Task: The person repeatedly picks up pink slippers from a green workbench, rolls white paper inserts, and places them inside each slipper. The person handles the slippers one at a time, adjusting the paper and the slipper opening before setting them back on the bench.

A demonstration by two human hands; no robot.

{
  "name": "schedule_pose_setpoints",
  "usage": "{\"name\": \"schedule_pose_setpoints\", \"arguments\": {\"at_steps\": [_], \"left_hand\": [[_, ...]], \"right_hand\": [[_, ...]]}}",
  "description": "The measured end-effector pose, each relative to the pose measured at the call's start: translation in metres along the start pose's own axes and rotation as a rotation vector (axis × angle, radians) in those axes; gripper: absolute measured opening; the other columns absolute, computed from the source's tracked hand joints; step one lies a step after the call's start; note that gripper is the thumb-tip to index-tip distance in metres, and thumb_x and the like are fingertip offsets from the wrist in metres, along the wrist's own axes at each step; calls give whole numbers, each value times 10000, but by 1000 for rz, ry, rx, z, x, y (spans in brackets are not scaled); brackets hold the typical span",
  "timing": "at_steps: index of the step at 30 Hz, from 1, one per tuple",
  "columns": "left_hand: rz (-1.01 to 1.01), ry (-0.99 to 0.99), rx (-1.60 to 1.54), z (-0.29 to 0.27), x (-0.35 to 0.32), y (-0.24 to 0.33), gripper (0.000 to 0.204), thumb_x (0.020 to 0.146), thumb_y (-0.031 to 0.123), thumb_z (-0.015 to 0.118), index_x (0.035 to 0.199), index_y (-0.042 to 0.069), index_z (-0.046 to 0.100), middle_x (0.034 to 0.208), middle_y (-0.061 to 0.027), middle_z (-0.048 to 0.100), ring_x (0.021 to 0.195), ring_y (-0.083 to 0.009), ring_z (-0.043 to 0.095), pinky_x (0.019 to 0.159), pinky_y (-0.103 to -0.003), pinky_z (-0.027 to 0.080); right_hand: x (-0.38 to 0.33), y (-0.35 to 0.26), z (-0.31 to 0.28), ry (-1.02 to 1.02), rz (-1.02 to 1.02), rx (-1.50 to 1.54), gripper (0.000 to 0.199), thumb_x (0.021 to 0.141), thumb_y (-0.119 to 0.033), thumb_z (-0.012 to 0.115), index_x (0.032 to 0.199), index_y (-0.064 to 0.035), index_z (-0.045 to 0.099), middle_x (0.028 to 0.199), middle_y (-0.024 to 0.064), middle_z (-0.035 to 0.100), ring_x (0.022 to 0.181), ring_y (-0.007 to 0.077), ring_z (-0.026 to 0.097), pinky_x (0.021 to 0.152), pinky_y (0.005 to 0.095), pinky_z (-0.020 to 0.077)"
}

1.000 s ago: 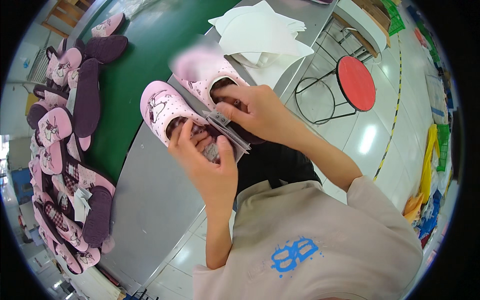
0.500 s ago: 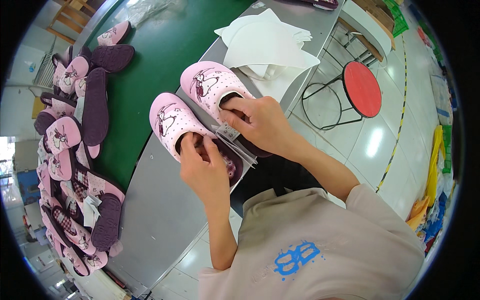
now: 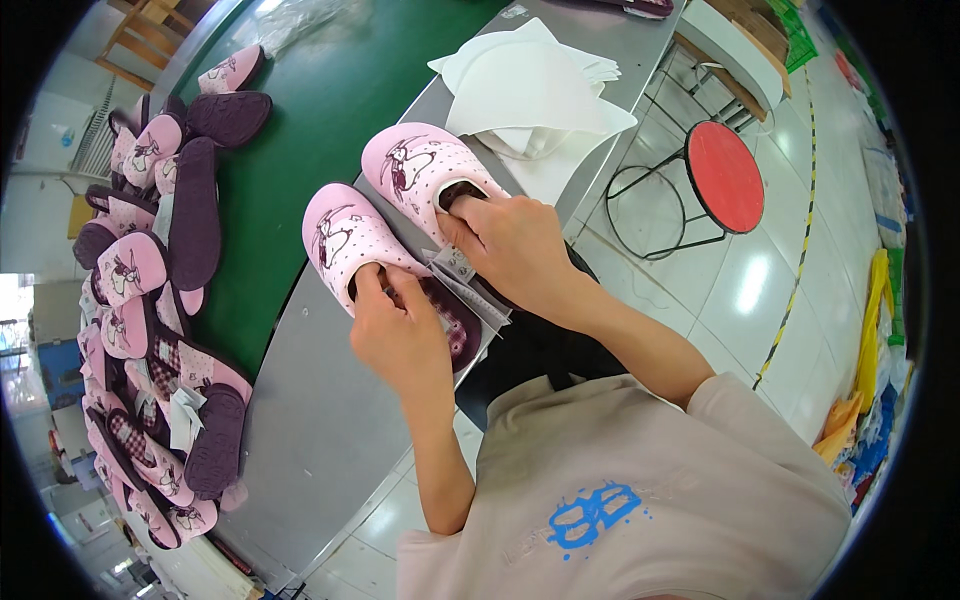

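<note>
Two pink slippers with a printed cartoon figure and small dots lie side by side on the table's metal edge, toes pointing away from me. My left hand (image 3: 400,335) grips the left slipper (image 3: 338,232) at its opening, fingers partly inside. On the right slipper (image 3: 420,170), my right hand (image 3: 520,245) is closed at the opening, its fingertips hidden within. Between the slippers, near their heels, hangs a paper tag (image 3: 455,265). A dark checked insole (image 3: 460,335) shows behind my left hand.
A pile of pink slippers with dark soles (image 3: 195,215) runs along the left of the green table surface (image 3: 310,110). White cut sheets (image 3: 530,90) lie beyond my right hand. A red round stool (image 3: 725,178) stands on the tiled floor at right.
Both hands keep their hold on the slippers. My left hand has shifted slightly left and down; the slippers have barely moved.
</note>
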State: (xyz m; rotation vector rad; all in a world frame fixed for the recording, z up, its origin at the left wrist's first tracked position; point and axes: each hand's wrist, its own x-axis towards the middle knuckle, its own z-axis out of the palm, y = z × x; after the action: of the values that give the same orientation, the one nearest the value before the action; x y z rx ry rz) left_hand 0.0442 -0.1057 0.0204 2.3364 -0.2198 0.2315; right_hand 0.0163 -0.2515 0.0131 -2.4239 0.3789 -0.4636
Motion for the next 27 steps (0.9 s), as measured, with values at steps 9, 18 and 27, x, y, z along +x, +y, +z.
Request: {"name": "schedule_pose_setpoints", "arguments": {"at_steps": [9, 18, 27], "left_hand": [[101, 1, 70, 5, -4, -14, 151, 979, 164, 685, 1072, 45, 698, 943, -107, 748, 746, -306, 704, 668, -421, 539], [61, 42, 126, 8, -2, -8, 169, 944, 158, 703, 888, -1, 702, 780, -124, 700, 688, -312, 648, 681, -441, 500], [76, 62, 26, 7, -8, -12, 192, 951, 160, 738, 847, 9, 680, 733, -94, 676, 614, -267, 614, 631, -413, 480]], "right_hand": [[-6, 2, 1, 14, -70, 42, 203, 1022, -248, 648, 946, -67, 704, 818, 139, 710, 718, 363, 703, 605, 479, 540], [-5, 7, 6, 36, -74, 52, 185, 996, -240, 673, 955, -60, 694, 803, 135, 708, 719, 365, 701, 614, 479, 544], [-6, 6, 3, 21, -38, 59, 193, 973, -246, 732, 948, -59, 694, 811, 117, 721, 694, 353, 697, 627, 455, 537]]}}
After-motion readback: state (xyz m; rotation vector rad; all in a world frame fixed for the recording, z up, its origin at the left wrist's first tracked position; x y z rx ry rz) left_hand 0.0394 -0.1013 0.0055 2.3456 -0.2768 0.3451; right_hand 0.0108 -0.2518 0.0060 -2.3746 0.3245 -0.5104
